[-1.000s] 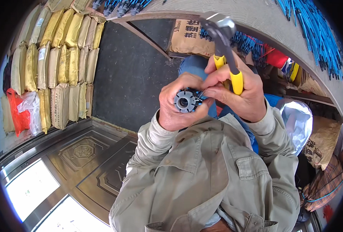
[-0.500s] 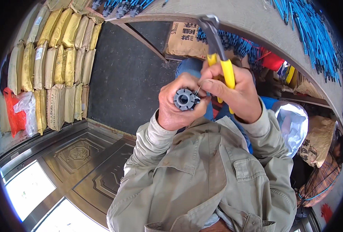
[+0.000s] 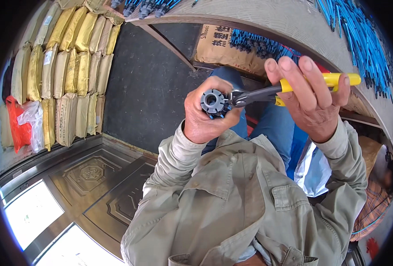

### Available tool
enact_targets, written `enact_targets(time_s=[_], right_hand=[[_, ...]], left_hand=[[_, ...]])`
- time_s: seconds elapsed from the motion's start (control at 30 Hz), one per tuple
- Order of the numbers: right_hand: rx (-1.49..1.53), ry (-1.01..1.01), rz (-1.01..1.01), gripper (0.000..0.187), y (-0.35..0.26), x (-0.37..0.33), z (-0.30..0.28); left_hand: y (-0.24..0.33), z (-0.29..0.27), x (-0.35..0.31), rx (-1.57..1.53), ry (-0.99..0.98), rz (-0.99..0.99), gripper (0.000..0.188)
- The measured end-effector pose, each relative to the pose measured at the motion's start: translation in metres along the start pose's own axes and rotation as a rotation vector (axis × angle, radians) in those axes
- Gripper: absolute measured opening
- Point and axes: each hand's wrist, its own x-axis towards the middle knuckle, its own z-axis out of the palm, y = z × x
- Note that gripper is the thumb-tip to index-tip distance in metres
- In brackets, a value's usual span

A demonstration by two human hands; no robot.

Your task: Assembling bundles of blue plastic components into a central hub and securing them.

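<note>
I see my left hand closed round a grey toothed ring, while my right hand, just right of that ring, grips yellow-handled pliers whose tips seem to touch its edge.

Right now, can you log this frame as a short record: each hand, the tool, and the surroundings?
left hand: grips a round grey toothed part, its hollow end facing the camera
right hand: holds pliers by the yellow handles
pliers: dark tip at the part's right edge, tool lying roughly level
clothing: olive jacket, blue trousers
surroundings: yellow sacks stacked at left, blue rods on the curved bench at upper right, dark mat below
</note>
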Motion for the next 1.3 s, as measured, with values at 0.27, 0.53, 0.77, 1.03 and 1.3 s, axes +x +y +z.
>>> enact_targets(time_s=[0.27, 0.53, 0.77, 1.03, 1.3], right_hand=[[0.072, -0.093, 0.128, 0.046, -0.023, -0.012, -0.008], [0.734, -0.671, -0.082, 0.037, 0.031, 0.012, -0.037], [1.805, -1.483, 0.189, 0.035, 0.045, -0.008, -0.049], [1.914, -1.220, 0.369, 0.035, 0.025, -0.013, -0.062], [2.142, -1.795, 0.433, 0.040, 0.068, -0.004, -0.065]], left_hand=[[-0.003, -0.005, -0.005, 0.029, 0.054, -0.018, 0.029], [0.000, -0.012, -0.015, 0.031, -0.026, -0.019, 0.034], [0.035, -0.004, -0.017, 0.033, -0.314, -0.031, 0.055], [0.015, -0.011, -0.018, -0.055, -0.373, 0.125, 0.060], [0.021, -0.009, -0.005, -0.047, -0.522, 0.079, 0.058]])
